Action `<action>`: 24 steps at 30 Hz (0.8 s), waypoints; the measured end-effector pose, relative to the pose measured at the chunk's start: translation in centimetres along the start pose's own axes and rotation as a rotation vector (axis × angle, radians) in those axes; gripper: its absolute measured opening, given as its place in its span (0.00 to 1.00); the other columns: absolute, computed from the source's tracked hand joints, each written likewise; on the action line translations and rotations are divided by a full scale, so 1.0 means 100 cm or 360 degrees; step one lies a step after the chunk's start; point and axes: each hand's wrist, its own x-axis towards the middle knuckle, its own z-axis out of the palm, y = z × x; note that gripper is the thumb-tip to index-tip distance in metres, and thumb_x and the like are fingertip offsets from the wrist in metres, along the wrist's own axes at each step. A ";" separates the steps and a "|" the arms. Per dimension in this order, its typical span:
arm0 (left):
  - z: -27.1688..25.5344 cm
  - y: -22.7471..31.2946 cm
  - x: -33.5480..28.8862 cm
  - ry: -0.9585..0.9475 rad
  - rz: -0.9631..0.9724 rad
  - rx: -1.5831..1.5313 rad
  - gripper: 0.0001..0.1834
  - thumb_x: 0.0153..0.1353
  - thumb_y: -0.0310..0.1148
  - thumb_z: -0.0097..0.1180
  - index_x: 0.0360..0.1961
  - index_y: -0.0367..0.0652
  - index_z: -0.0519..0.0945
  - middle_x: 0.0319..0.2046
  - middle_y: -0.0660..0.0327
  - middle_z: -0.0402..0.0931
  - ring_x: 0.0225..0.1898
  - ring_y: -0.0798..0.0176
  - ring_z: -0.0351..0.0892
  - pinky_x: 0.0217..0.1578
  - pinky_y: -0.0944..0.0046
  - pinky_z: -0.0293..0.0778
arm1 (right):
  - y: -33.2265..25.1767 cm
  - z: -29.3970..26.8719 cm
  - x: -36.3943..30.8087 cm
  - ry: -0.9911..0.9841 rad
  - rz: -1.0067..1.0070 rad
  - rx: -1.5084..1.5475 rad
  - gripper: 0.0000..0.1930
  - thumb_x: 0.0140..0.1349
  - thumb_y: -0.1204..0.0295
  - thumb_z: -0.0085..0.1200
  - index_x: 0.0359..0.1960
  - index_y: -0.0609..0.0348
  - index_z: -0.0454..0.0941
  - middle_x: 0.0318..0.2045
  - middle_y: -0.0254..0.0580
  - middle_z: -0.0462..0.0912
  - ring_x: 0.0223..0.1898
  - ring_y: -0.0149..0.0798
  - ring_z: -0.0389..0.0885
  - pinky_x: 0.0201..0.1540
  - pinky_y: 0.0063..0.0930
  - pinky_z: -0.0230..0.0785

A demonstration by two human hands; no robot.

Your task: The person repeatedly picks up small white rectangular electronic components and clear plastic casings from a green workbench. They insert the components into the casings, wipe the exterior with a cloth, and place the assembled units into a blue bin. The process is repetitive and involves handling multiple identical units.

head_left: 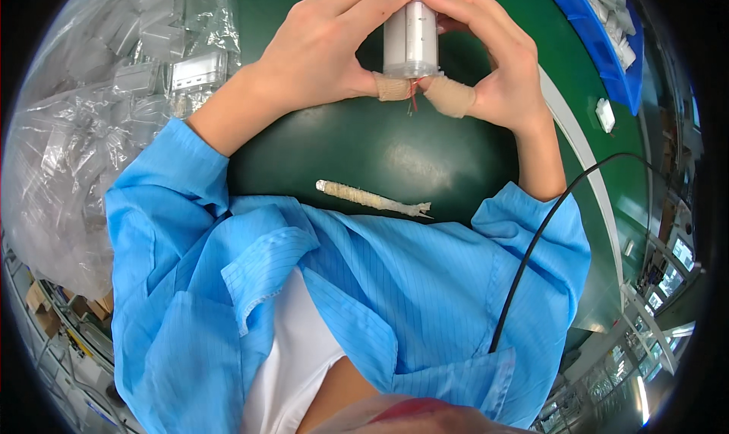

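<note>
Between my two hands, at the top middle of the head view, is a clear plastic cylinder (411, 43) with a white inside and thin red wires at its near end. My left hand (323, 50) grips it from the left, fingertips at its far end and a taped thumb at its near rim. From the right, my right hand (501, 62) does the same, its thumb wrapped in tan tape too. Closer to me, a slim stick wrapped in yellowish tape (364, 197) lies on the dark green table mat (304, 145), its right end frayed.
Clear plastic bags (83, 153) with white parts fill the left side. At the far right stands a blue bin (607, 50) of white pieces, with a small white piece (605, 116) lying near it. A black cable (535, 240) crosses my right arm.
</note>
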 end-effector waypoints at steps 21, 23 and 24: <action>0.011 -0.006 0.004 -0.0023 -0.0876 -0.1043 0.37 0.43 0.40 0.71 0.54 0.35 0.73 0.43 0.54 0.78 0.46 0.61 0.77 0.51 0.64 0.70 | 0.007 0.020 0.005 0.0316 0.0863 0.1185 0.29 0.49 0.71 0.66 0.54 0.64 0.70 0.42 0.41 0.74 0.46 0.35 0.73 0.49 0.28 0.68; 0.019 -0.011 -0.002 0.0068 -0.0937 -0.1353 0.42 0.43 0.38 0.71 0.60 0.36 0.67 0.50 0.55 0.74 0.53 0.61 0.72 0.55 0.62 0.67 | 0.025 0.043 0.012 0.0222 0.0638 0.1305 0.32 0.51 0.78 0.63 0.59 0.64 0.64 0.45 0.39 0.73 0.50 0.35 0.73 0.55 0.30 0.66; 0.016 -0.010 -0.004 0.0024 -0.0939 -0.1134 0.44 0.44 0.38 0.71 0.62 0.38 0.64 0.52 0.54 0.72 0.55 0.59 0.71 0.56 0.61 0.66 | 0.024 0.039 0.012 0.0279 0.0655 0.1262 0.31 0.51 0.77 0.63 0.58 0.65 0.65 0.44 0.40 0.73 0.49 0.35 0.73 0.53 0.30 0.67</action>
